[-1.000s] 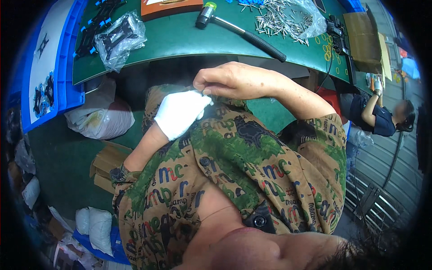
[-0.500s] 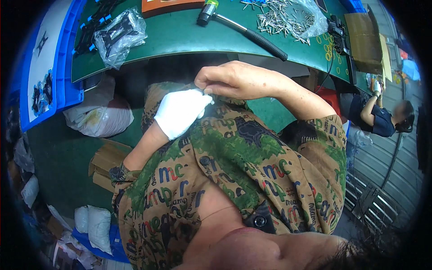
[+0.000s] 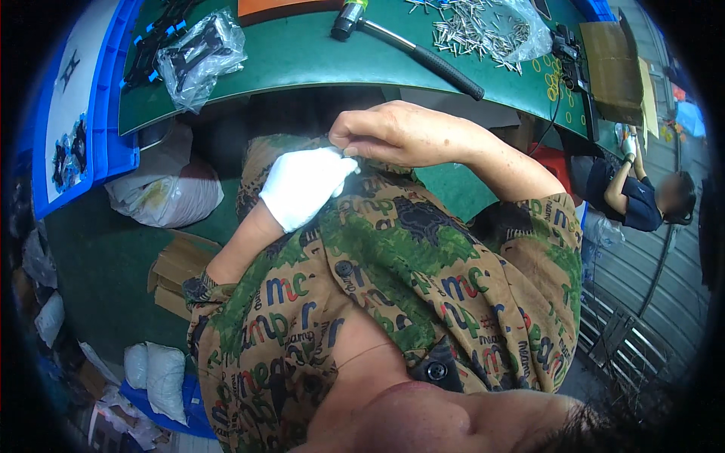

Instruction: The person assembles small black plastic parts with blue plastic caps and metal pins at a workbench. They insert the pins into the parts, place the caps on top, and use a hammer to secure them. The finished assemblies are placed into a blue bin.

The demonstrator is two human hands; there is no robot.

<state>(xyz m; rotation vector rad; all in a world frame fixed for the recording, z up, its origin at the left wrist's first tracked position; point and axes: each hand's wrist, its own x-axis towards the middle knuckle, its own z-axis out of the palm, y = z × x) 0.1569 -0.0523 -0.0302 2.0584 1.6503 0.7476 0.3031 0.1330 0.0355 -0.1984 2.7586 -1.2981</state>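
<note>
In front of my belly, just off the near edge of the green table, my two hands meet at the fingertips. My left hand (image 3: 300, 186) wears a white glove; its fingers are curled together and closed. My bare right hand (image 3: 389, 134) comes in from the right, thumb and forefinger pinched against the glove's fingertips. Whatever sits in the pinch is too small or too hidden to make out. Above the right hand, a hammer (image 3: 408, 50) with a black grip lies on the table, its handle end over the near edge.
On the green table (image 3: 302, 64) are a clear bag of black parts (image 3: 200, 60), a heap of metal pins (image 3: 479, 34) and several yellow rings (image 3: 553, 83). A blue-rimmed tray (image 3: 113, 143) stands left. A cardboard box (image 3: 608, 68) and a co-worker (image 3: 638, 196) are at right.
My hands hold nearly the same pose, fingertips still together. At the right, the co-worker's head and arms have shifted slightly.
</note>
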